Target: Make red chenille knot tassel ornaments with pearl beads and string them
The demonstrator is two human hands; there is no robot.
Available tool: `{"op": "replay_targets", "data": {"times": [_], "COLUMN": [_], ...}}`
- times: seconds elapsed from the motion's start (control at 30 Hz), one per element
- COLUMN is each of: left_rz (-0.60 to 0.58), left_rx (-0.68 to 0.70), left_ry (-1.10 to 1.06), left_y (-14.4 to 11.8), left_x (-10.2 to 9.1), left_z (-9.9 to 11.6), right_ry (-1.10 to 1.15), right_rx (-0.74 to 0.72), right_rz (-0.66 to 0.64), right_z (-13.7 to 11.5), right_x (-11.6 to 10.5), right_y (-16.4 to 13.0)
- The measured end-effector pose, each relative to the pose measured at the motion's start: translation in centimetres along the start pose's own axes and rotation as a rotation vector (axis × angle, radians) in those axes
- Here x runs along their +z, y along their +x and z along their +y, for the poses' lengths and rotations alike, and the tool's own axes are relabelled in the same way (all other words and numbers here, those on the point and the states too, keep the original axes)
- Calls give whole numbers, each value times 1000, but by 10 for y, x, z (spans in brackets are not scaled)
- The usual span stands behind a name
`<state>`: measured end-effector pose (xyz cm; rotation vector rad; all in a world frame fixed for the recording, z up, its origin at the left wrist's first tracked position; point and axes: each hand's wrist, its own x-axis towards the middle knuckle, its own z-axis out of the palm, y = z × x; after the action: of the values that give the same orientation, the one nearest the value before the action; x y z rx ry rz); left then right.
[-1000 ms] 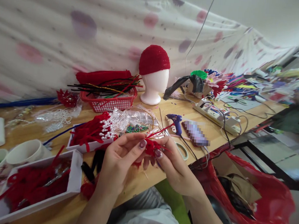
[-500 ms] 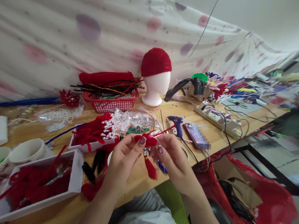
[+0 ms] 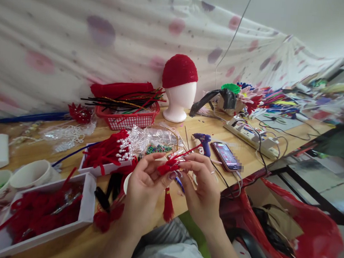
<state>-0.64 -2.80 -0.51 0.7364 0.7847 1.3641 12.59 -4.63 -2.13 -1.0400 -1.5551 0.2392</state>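
Between my fingertips is a red fuzzy ornament (image 3: pixel 166 167), with a red pipe cleaner stem (image 3: pixel 189 150) slanting up to the right. A red tassel (image 3: pixel 169 207) dangles below it. My left hand (image 3: pixel 144 186) pinches the ornament from the left, its thumb across the front. From the right, my right hand (image 3: pixel 201 186) closes thumb and fingers at the ornament's right end. The fingers cover part of the ornament. Beyond my hands lie a blue glue gun (image 3: pixel 203 143) and green beads (image 3: pixel 159 148).
A white box (image 3: pixel 88 201) of red fuzzy pieces stands at left, near white cups (image 3: pixel 31 174). Behind are a red basket (image 3: pixel 128 120) and a foam head (image 3: pixel 180 100) in a red cap (image 3: pixel 180 72). A phone (image 3: pixel 225 156) and power strip (image 3: pixel 250 138) lie right, above a red bag (image 3: pixel 315 229).
My hands have turned the ornament, and the fingers of my right hand have moved over its right end. The tassel now hangs straighter, slightly lower and to the left.
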Motion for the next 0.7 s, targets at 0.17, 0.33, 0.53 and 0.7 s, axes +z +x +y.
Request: {"op": "replay_targets", "data": {"times": [0.17,0.33,0.53,0.7], "left_rz": [-88,-72,-100,-85], "left_rx": [117,174,249,154], "left_ry": [184,298,446,396], "left_y": [-1,-6,-6,-4], "left_x": [-7,-8,-10,-11], "left_z": [-5,-1,3,3], "right_ry": [37,16,-64,-72], "right_rx": [40,28,16,44], "right_rz": [-21,-200,-433,-465], "right_z": [3,1,-8,-12], "right_x": [-1,-16,-34,-39], "right_y": [1,13,29,34]}}
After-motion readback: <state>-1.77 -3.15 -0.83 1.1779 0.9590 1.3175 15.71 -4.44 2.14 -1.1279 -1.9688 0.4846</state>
